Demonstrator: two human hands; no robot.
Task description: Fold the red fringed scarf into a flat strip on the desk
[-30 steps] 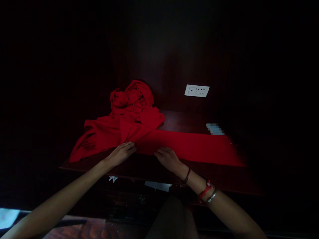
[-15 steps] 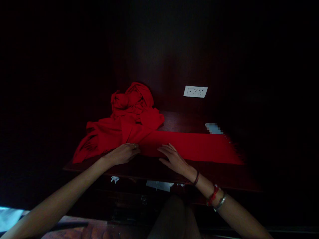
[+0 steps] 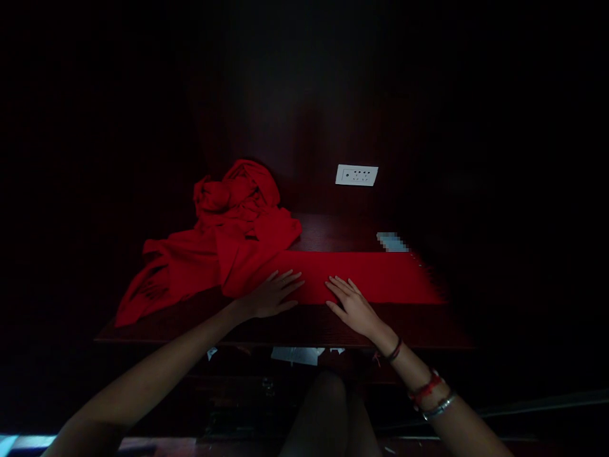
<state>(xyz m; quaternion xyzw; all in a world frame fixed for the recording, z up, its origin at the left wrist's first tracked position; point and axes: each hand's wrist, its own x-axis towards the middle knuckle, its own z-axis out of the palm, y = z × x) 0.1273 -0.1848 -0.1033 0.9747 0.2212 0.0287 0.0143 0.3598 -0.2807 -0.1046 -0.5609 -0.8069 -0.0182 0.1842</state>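
A long red scarf (image 3: 385, 276) with fringed ends lies on a dark wooden desk (image 3: 328, 235). Its right part is a flat, smooth strip along the front; its left part is heaped and crumpled against the back. My left hand (image 3: 275, 294) rests flat with fingers spread on the strip, just right of the crumpled part. Flat on the strip further right is my right hand (image 3: 349, 303), its fingers stretched out and the thumb apart. Neither hand grips the cloth. Bracelets circle my right wrist and forearm.
A white socket panel (image 3: 356, 175) is set in the dark back wall. Behind the strip's right end lies a blurred-out bluish object (image 3: 392, 242). Below the desk's front edge, pale papers (image 3: 295, 355) show in an open space, above my knees (image 3: 333, 406).
My left hand has moved right onto the flat strip, its bent fingers now spread out. My right hand has shifted slightly right along the cloth. The view has turned a little to the right.
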